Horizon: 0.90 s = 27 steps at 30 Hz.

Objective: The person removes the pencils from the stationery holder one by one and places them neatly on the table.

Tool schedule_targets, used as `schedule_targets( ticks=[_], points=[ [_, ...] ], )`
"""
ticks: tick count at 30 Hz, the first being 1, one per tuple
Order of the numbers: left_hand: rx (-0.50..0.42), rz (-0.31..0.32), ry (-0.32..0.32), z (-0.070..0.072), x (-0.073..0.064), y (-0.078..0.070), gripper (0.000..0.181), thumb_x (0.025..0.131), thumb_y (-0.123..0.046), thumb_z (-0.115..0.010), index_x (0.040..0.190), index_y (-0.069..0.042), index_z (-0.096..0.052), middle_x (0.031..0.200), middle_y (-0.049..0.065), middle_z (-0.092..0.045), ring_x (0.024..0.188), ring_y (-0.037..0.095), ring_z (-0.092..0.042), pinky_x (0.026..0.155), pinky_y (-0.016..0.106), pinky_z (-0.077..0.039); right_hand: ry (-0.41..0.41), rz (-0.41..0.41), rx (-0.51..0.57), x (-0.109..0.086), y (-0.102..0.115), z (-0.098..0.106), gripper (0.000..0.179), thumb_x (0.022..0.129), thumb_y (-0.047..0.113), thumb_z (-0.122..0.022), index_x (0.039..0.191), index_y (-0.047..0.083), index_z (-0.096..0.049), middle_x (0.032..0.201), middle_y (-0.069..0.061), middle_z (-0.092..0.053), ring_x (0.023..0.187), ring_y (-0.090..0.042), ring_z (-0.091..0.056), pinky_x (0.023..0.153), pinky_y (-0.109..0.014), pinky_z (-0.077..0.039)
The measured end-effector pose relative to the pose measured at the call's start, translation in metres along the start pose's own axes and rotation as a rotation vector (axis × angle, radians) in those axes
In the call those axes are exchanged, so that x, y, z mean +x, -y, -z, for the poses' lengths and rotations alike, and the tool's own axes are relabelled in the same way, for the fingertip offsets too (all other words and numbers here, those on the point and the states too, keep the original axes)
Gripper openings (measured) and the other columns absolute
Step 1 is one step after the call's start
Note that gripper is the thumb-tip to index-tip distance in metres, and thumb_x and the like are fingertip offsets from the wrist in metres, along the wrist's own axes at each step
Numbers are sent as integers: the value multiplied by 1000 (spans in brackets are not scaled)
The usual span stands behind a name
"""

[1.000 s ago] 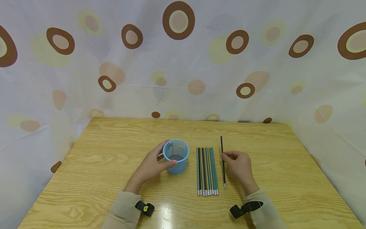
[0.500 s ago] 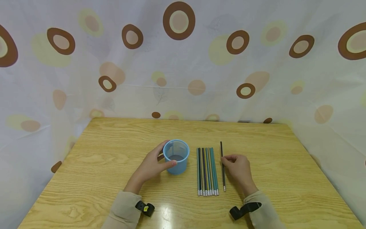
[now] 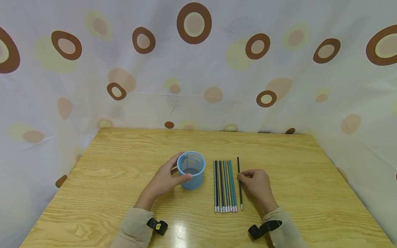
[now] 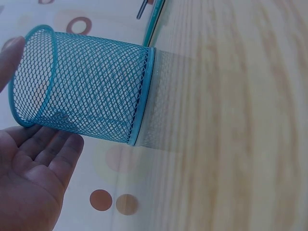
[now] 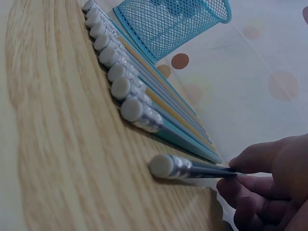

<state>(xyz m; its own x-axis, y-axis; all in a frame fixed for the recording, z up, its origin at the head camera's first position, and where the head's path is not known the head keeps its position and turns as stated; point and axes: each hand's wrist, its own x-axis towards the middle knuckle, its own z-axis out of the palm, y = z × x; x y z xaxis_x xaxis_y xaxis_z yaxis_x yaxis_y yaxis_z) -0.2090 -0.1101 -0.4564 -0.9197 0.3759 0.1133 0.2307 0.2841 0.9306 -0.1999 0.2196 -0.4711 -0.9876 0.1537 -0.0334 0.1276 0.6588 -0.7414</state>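
Observation:
A blue mesh pencil holder [image 3: 193, 182] stands upright on the table, with no pencils inside. My left hand [image 3: 164, 179] holds it from the left, fingers behind and thumb at the front near the rim; the left wrist view shows the fingers [image 4: 53, 147] against the mesh. To the holder's right, several pencils [image 3: 224, 186] lie side by side, their white eraser ends toward me. My right hand [image 3: 257, 182] pinches a dark pencil [image 5: 204, 169] between thumb and fingers. That pencil is just right of the row, nearly parallel, with a narrow gap between.
The wooden table [image 3: 124, 148] extends around both hands. A white curtain [image 3: 198, 75] with brown and yellow ovals hangs behind it and at the sides. Black wrist straps [image 3: 157, 225] sit over the beige sleeves [image 3: 285, 229].
My right hand has drawn the dark pencil toward me and slightly left, closer to the row, so its eraser end is nearly level with the others. The left hand and holder stay put.

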Motion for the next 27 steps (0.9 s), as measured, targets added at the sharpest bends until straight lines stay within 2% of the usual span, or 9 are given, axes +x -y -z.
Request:
schedule_targets(
  ticks=[2,7,9,13,21,27],
  points=[
    [-3,7,7,1,-2,-9,84,87,-31,-78,155,-18,-31,151,4,-41,139,26,-38,111,44,-36,3,5,-7,0,0,-1,22,90,22,-71,95,2,-78,89,-6,-72,82,-19,-64,70,-35,-52],
    [-16,2,9,0,-3,-13,83,88,-18,-77,155,-10,-29,153,14,-38,140,34,-35,111,51,-34,0,22,-26,-1,0,-1,20,89,21,-72,93,2,-78,88,-6,-72,84,-21,-65,74,-40,-54],
    [-13,-8,3,-1,-1,-4,83,88,-22,-78,156,-15,-30,153,11,-39,140,32,-36,111,49,-35,2,26,-31,-1,1,-2,20,89,21,-72,92,2,-78,87,-6,-73,84,-21,-65,75,-41,-54],
    [-9,-22,2,0,-1,-2,83,87,-28,-79,155,-20,-32,151,6,-41,139,28,-38,111,47,-36,3,37,-37,-1,0,-3,19,89,21,-72,92,3,-79,87,-6,-73,85,-23,-66,76,-43,-54],
    [0,-6,-4,0,-1,-2,84,86,-36,-79,155,-23,-32,151,1,-41,139,24,-39,111,44,-37,7,44,-45,-1,0,-5,19,89,21,-73,92,4,-79,87,-5,-73,85,-22,-67,77,-45,-55],
    [3,-22,-3,-1,-1,-2,84,86,-35,-79,155,-21,-32,151,3,-41,139,26,-39,110,45,-37,-2,43,-52,-2,1,-6,19,88,21,-74,92,3,-78,88,-6,-73,84,-22,-67,78,-45,-54]
  ],
)
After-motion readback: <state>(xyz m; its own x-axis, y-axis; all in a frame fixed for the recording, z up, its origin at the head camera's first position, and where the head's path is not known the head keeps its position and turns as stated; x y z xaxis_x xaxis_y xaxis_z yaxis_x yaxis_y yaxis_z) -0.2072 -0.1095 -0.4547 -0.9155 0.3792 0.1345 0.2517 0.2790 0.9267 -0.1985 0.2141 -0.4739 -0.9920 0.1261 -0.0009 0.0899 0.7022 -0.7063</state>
